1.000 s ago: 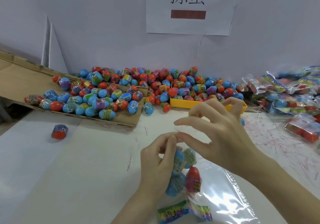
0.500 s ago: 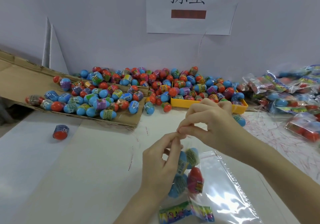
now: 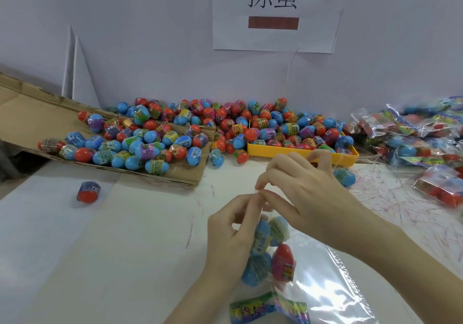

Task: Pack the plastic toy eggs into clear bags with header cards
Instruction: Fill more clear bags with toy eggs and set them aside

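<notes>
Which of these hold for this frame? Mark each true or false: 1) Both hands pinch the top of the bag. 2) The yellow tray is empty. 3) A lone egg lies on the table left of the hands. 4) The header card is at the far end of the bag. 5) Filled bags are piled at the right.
1) True: the left hand and right hand meet at the top of the clear bag.
2) False: the yellow tray holds many eggs.
3) True: the lone egg lies apart from the pile.
4) False: the header card is at the near end.
5) True: filled bags are piled at the right.
</notes>
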### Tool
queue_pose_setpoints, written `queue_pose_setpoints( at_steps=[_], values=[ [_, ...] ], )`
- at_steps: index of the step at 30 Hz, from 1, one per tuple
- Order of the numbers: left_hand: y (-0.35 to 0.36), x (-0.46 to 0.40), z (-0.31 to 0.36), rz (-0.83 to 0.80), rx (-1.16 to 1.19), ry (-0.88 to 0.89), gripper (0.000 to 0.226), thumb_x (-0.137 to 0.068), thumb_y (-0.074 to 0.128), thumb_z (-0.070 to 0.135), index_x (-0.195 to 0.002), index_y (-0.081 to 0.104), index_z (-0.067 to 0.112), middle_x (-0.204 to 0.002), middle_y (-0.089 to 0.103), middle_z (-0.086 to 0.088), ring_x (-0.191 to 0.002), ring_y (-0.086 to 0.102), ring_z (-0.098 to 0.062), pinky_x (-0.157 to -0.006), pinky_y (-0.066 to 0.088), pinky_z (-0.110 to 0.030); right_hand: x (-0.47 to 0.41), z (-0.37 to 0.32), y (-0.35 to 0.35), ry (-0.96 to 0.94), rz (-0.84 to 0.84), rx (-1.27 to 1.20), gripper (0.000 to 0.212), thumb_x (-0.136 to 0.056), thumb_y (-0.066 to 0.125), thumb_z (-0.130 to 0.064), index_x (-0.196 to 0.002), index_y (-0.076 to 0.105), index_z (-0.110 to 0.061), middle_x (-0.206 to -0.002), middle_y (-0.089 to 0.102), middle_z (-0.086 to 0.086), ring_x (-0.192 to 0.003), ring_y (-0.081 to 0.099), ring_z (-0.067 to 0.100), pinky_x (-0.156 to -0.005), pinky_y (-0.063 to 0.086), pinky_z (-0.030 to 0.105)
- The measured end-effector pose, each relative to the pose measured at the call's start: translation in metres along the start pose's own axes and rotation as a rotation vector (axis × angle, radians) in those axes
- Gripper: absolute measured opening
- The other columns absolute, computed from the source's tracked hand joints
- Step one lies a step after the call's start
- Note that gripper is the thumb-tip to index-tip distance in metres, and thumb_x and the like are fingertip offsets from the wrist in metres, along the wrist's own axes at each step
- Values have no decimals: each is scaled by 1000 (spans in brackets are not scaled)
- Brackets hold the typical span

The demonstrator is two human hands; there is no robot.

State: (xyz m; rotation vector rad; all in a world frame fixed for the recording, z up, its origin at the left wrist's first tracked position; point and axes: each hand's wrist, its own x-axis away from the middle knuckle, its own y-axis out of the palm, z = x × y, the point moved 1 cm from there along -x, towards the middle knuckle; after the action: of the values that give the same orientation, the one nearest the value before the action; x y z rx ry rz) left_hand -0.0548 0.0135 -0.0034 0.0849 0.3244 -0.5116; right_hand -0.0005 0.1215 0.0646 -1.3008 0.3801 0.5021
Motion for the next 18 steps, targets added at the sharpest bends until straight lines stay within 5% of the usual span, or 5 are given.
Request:
queue_pose_setpoints(
  at_steps=[6, 12, 18],
  values=[
    [1, -1, 2, -11, 139, -71, 21, -73, 50, 39, -82, 68, 31, -74, 73, 8, -73, 69, -10, -60, 53, -14, 4, 3, 0, 80, 6, -81, 19, -74, 58, -34, -81, 73, -25, -78, 65, -7, -75, 63, 19, -63, 41, 44],
    [2, -2, 1, -15, 164, -93, 16, -88, 50, 19, -83, 65, 22, -69, 73, 8, -71, 69, -5, -57, 50, -12, 8, 3, 1, 67, 141, -24, 19, -74, 63, -35, -86, 74, -24, -82, 67, -4, -78, 63, 21, -75, 31, 39],
    [1, -2, 1, -8, 151, -95, 18, -91, 49, 17, -82, 64, 20, -69, 72, 8, -71, 70, -8, -57, 51, -13, 10, -1, 3, -9, 288, 65, 13, -80, 63, -29, -72, 73, -24, -74, 64, -4, -76, 55, 18, -74, 27, 37]
  ],
)
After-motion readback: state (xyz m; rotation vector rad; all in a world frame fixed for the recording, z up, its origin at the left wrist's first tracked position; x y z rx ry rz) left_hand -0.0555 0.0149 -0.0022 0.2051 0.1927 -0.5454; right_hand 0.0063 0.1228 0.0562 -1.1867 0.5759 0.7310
